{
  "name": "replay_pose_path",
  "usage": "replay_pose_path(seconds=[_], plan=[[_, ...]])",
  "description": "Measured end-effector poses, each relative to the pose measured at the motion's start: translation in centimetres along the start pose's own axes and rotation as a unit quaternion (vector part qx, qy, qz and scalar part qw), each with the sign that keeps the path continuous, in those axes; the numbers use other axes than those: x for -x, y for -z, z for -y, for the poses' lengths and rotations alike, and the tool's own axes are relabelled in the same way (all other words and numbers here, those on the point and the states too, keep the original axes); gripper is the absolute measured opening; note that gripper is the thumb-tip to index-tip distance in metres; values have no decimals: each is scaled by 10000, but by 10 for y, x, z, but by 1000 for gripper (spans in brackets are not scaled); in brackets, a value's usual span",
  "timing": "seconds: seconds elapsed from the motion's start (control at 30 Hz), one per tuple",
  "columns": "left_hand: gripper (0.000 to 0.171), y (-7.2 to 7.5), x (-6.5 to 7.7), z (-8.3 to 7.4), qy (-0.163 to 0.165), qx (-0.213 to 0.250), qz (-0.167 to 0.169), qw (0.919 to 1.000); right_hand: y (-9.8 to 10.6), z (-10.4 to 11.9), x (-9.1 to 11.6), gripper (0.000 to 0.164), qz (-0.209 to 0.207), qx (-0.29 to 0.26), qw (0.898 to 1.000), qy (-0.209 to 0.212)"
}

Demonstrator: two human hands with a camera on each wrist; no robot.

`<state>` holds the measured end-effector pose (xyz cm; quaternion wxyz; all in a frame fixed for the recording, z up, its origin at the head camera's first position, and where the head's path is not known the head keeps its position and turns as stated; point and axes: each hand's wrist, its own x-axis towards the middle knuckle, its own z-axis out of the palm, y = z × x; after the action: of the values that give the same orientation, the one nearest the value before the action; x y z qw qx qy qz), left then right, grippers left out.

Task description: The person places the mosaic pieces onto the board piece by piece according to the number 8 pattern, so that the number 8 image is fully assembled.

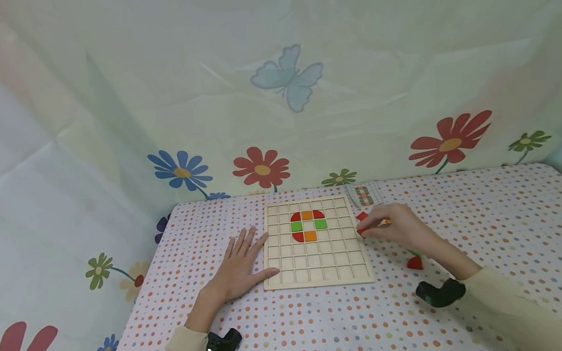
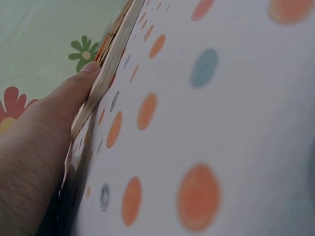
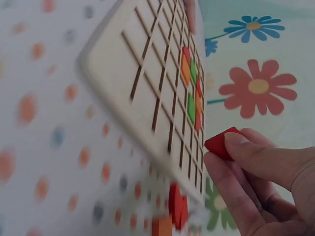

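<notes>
A pale wooden grid board (image 1: 326, 273) lies on the dotted cloth. Red quarter-round tiles (image 1: 296, 216), orange square tiles (image 1: 310, 236) and green square tiles (image 1: 321, 223) form a ring in its upper middle, around one bare cell. My left hand (image 1: 238, 272) rests flat with fingers spread at the board's left side, the thumb (image 2: 81, 86) on its edge. Beyond the board's right edge, my right hand (image 1: 399, 225) pinches a red tile (image 3: 219, 146) between thumb and forefinger, raised above the table in the right wrist view.
Another red tile (image 1: 362, 215) and an orange tile (image 3: 161, 227) lie near the right hand. A red piece (image 1: 414, 263) sits below the right forearm, with a bit of green beside it. Behind the board's right corner is a printed pattern card (image 1: 365, 194). A flowered curtain (image 1: 289, 134) hangs behind.
</notes>
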<state>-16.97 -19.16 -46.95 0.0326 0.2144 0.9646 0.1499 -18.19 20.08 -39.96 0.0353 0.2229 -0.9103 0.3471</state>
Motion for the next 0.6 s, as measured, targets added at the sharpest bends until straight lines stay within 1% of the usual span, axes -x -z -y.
replay_pose_path(seconds=[0.03, 0.13, 0.27, 0.33, 0.4, 0.6], plan=[[92, 0, 0, -1, -2, -2, 3, 10000, -5, 1, -7, 14, 15, -102, 9999, 59], [93, 0, -1, -2, -12, -9, 0, 10000, -20, 7, -24, 13, 113, -418, 9990, 52], [92, 0, -1, -3, -63, 1, -60, 10000, -38, 10, -41, 11, 315, -792, 9964, -45], [91, 1, -1, -3, -65, -16, -58, 10000, -46, 11, -46, 11, 380, -859, 9956, -20], [91, 1, -1, -3, -56, -20, -50, 10000, -53, 11, -48, 12, 364, -874, 9955, -108], [91, 0, 1, -1, -30, -24, -70, 10000, -66, 14, -51, 10, 111, -734, 9971, -183]])
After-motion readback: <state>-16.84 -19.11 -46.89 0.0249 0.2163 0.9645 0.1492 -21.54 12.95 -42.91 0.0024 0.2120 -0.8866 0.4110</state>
